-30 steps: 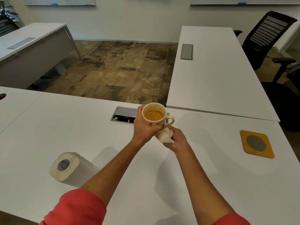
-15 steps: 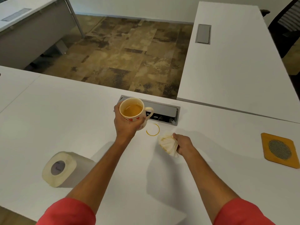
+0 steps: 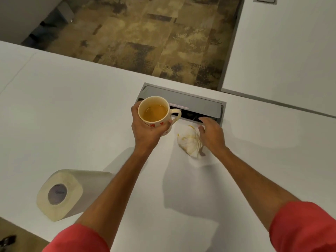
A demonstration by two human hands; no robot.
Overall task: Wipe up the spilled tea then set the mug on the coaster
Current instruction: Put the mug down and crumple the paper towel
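Note:
My left hand (image 3: 145, 137) grips a cream mug (image 3: 152, 123) with red hearts, holding it just above the white table (image 3: 72, 115). The mug is upright with amber tea inside, its handle pointing right. To its right, my right hand (image 3: 211, 133) presses a crumpled, tea-stained paper towel (image 3: 189, 140) onto the tabletop, with the thumb and palm on the wad and the fingers stretched forward. No tea ring shows on the table around the towel. The coaster is out of view.
A grey cable box (image 3: 181, 100) with its lid raised is set into the table just behind the mug and towel. A paper towel roll (image 3: 61, 193) lies on its side at the near left. A second white table (image 3: 281, 51) joins at the right, with carpet beyond.
The head camera has tilted down and closer, so the coaster has left the view. My right hand slid the towel forward over where the tea ring lay. The mug stays lifted.

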